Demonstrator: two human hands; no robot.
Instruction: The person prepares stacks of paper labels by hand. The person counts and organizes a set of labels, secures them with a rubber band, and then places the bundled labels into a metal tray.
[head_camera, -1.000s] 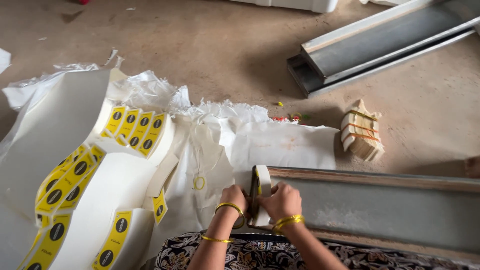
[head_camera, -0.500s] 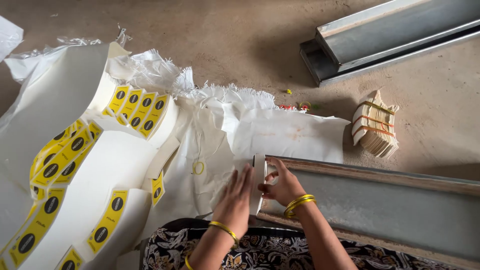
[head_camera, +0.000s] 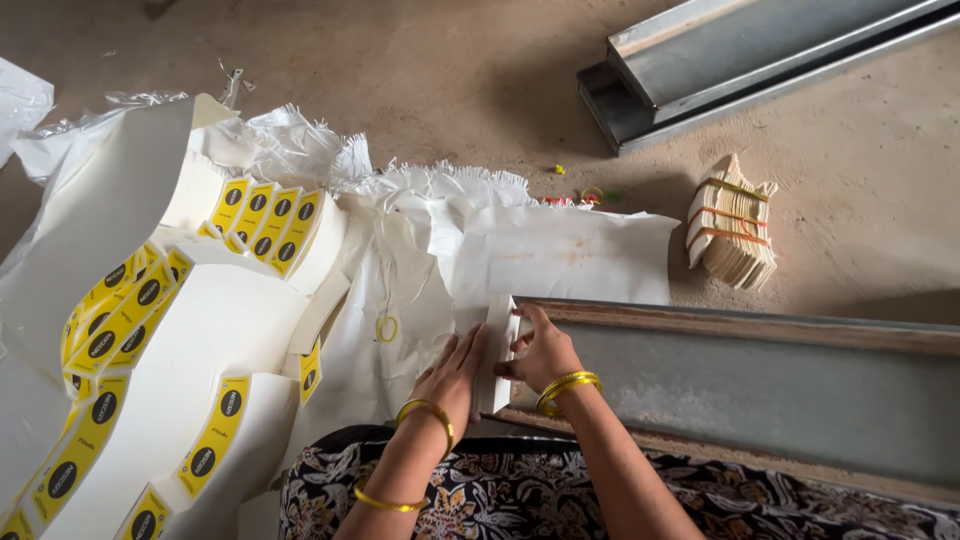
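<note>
White card stack stands on edge, long axis away from her; left hand flat, right hand pinching it.

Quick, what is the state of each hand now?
Left hand: open, flat against the white paper stack.
Right hand: fingers partly curled, steadying the stack's other side.

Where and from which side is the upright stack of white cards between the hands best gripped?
Grip the white card stack across its broad flat faces, from above: it stands on edge, left hand flat against one face, right hand against the other.
</note>
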